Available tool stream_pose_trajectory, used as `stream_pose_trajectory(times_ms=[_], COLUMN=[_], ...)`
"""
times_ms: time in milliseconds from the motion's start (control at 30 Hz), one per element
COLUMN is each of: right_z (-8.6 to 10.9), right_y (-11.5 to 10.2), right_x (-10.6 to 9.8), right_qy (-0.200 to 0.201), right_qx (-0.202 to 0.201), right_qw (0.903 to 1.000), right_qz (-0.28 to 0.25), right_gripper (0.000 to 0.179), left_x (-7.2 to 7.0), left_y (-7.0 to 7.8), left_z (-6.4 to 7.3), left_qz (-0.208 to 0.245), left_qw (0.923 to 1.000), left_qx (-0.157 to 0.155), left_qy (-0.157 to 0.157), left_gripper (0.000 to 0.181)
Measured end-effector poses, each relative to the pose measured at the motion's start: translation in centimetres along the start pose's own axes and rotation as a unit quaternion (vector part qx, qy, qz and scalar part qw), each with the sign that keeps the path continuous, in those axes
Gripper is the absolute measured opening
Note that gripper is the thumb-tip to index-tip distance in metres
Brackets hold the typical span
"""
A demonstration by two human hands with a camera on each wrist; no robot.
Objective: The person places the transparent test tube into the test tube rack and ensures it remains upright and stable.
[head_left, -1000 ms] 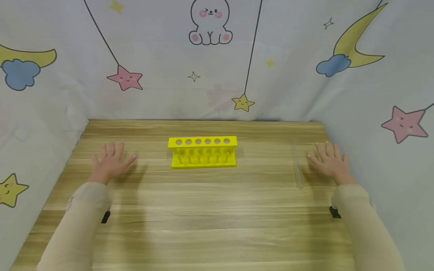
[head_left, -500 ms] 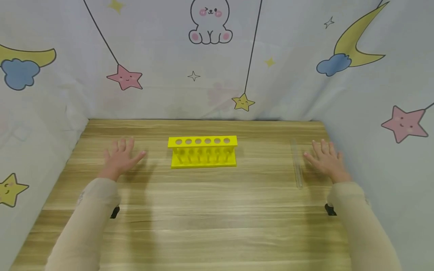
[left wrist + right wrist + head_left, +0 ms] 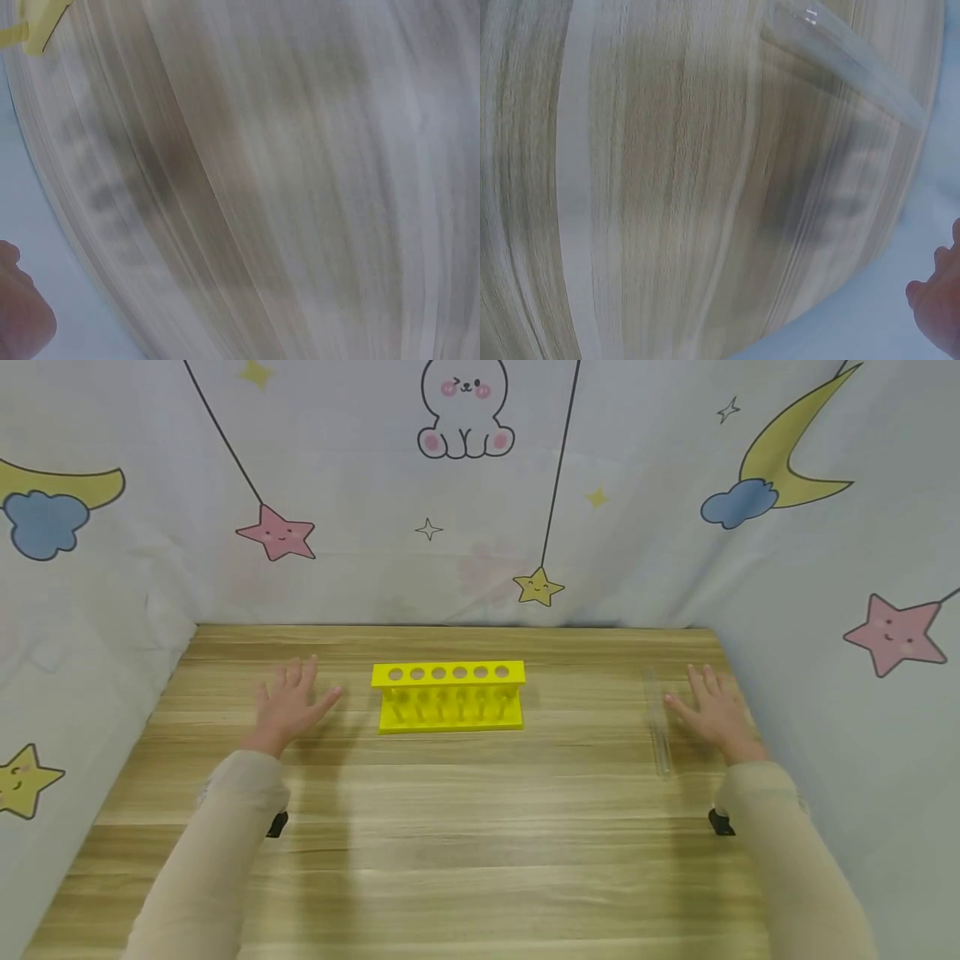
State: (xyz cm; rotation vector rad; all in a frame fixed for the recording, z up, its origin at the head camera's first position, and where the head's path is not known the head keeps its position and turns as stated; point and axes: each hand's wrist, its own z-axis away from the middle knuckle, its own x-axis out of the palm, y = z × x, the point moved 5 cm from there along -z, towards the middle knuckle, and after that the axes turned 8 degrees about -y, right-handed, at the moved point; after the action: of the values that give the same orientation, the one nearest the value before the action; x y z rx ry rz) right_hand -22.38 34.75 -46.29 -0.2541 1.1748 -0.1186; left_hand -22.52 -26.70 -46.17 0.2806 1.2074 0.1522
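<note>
Fingers point(image 3: 696, 683) spread, the right hand point(image 3: 714, 718) was nearer the clear tube point(image 3: 657, 724), which lay just left of it (long axis front to back); the left hand point(image 3: 291, 707), also spread, was well apart.

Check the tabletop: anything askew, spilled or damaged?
Mildly odd: the clear test tube lies loose on the tabletop, outside the upright, empty yellow test tube rack. No spill or damage shows.

Soft muted light, diffuse shadows on tabletop point(image 3: 495, 827), wrist views bowed
</note>
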Motion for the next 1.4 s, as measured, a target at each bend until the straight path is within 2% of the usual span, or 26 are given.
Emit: stream_pose_trajectory(times_ms=[233, 500, 733, 967, 1200, 1300, 1400], right_z=[-0.5, -1.2, -1.4, -1.6, -1.9, -2.0, -2.1], right_y=[-0.3, -0.2, -0.6, -0.9, -1.2, -1.3, -1.4], right_x=[0.4, 1.1, 1.3, 1.2, 1.5, 1.6, 1.7], right_qy=[0.023, 0.047, 0.070, 0.098, 0.089, 0.084, 0.084], right_qx=[-0.003, -0.014, -0.015, -0.008, 0.007, 0.015, 0.020], right_qw=[0.9996, 0.9934, 0.9900, 0.9869, 0.9873, 0.9877, 0.9876], right_qz=[-0.015, -0.103, -0.121, -0.128, -0.131, -0.131, -0.131], right_gripper=[0.079, 0.080, 0.077, 0.073, 0.070, 0.070, 0.068], left_x=[0.2, 1.0, 1.4, 1.2, 1.5, 1.6, 1.8], left_y=[1.3, 2.1, 2.5, 3.8, 4.9, 5.2, 5.6], left_z=[-0.4, -0.9, -1.6, -2.0, -2.5, -2.7, -2.9], left_qz=[0.019, 0.047, 0.069, 0.120, 0.144, 0.166, 0.205], left_qw=[0.9996, 0.9985, 0.9961, 0.9885, 0.9845, 0.9800, 0.9715], left_qx=[0.003, 0.011, 0.019, 0.033, 0.032, 0.032, 0.034], left_qy=[0.022, 0.026, 0.051, 0.087, 0.096, 0.105, 0.115], left_gripper=[0.083, 0.078, 0.076, 0.074, 0.071, 0.069, 0.067])
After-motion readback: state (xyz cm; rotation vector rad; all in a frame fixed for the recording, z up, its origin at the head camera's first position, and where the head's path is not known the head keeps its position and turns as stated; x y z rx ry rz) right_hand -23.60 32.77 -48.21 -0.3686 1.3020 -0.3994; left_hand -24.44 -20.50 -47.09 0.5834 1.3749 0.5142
